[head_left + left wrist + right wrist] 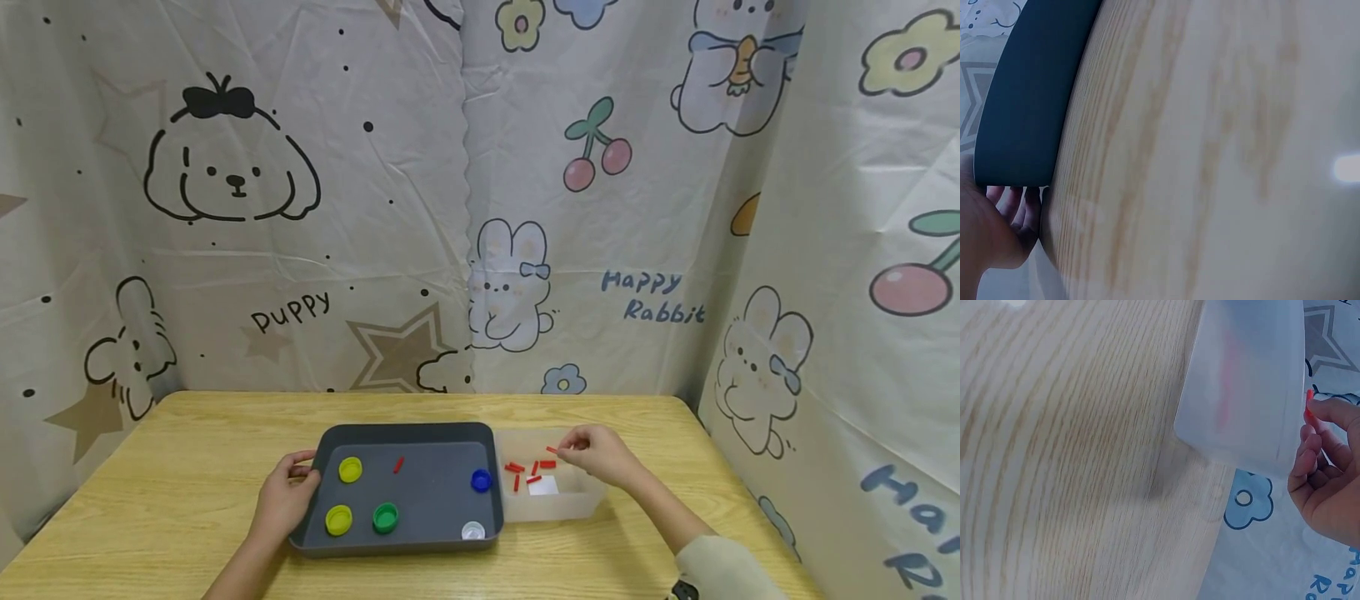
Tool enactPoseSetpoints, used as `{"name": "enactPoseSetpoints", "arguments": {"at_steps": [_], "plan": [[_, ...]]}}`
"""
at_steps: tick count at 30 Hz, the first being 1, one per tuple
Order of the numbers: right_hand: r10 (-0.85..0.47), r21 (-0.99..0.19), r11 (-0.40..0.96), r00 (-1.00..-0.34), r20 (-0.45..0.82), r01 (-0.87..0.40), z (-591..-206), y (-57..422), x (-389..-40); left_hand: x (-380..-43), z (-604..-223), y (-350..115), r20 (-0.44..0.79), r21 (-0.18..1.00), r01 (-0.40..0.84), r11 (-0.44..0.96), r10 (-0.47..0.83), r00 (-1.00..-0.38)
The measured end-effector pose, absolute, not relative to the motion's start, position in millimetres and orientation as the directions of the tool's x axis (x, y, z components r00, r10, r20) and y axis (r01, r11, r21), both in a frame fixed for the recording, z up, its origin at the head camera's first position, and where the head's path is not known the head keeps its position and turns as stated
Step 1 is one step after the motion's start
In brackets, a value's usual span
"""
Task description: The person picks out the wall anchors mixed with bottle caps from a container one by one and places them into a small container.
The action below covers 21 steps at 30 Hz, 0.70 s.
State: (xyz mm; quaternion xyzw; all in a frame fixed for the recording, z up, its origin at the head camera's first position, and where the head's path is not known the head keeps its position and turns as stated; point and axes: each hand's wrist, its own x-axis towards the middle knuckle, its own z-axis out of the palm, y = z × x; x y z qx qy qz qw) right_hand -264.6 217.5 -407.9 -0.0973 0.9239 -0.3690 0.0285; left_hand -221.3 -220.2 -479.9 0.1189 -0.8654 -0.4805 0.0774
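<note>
My right hand (600, 454) pinches a small red stick (552, 450) between thumb and fingertips, above the translucent plastic box (555, 507). The right wrist view shows the same red stick (1309, 403) just beyond the box's rim. Several more red sticks (548, 464) lie in the box. At the left edge of the dark grey tray (435, 546), my left hand (283, 497) grips the side wall; in the left wrist view its fingers (1016, 203) curl by the tray's end. One red stick (399, 465) lies inside the tray.
In the tray stand two yellow caps (350, 469) (339, 520), a green cap (386, 517), a blue cap (482, 480) and a clear cap (473, 531). A white patch (543, 486) shows in the box. Tray and box stand side by side on a wooden table (225, 425), with a printed curtain (405, 208) behind.
</note>
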Motion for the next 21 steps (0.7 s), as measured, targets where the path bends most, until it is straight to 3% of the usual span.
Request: {"name": "enactPoseSetpoints", "arguments": {"at_steps": [10,21], "plan": [[-0.286,-0.688,0.69,-0.958,0.024,-0.224,-410.7,223.5,-267.9,-222.4,-483.6,-221.6,0.029,0.849,-0.123,0.514,-0.278,-0.96],[-0.216,-0.663,0.724,-0.975,0.047,-0.192,-416.2,220.9,-271.5,-221.7,-483.4,-221.2,0.026,0.848,-0.127,0.515,-0.28,-0.96]]}}
